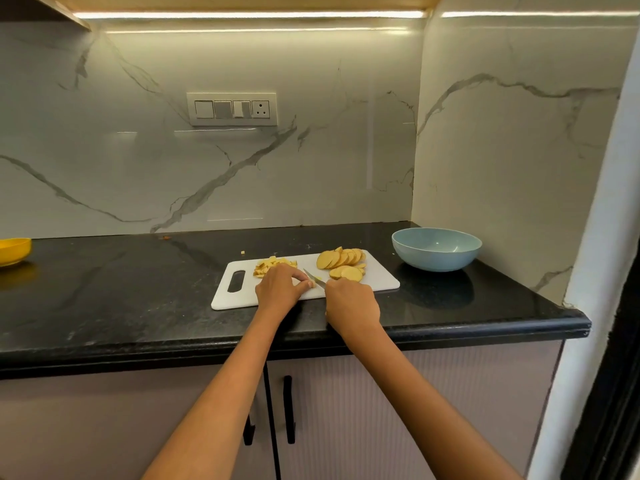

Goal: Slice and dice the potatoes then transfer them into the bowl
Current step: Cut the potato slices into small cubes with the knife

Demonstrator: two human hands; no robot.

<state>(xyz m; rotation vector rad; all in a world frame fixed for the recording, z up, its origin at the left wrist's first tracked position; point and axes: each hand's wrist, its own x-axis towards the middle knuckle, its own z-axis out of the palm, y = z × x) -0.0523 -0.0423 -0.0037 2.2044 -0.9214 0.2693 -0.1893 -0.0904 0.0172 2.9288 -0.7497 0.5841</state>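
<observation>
White cutting board [381, 280] lying flat on black counter [138, 289], handle slot at 9 o'clock end. Left hand [280, 287] on board's near middle, fingers curled, tips pinching a small potato piece [312, 283]. Right hand [351, 303] just beside it at 3 o'clock, closed around the handle of a knife [313, 277], blade angled toward 10 o'clock, tip near the left fingertips. Diced potato [273, 263] heaped at 12 o'clock of left hand. Round potato slices [341, 259] fanned over the board's 3 o'clock half. Blue bowl [436, 249] on counter at 2 o'clock of board, apart from it. Yellow bowl [14, 251] at counter's far 9 o'clock edge. Switch plate [232, 109] on marble wall.
</observation>
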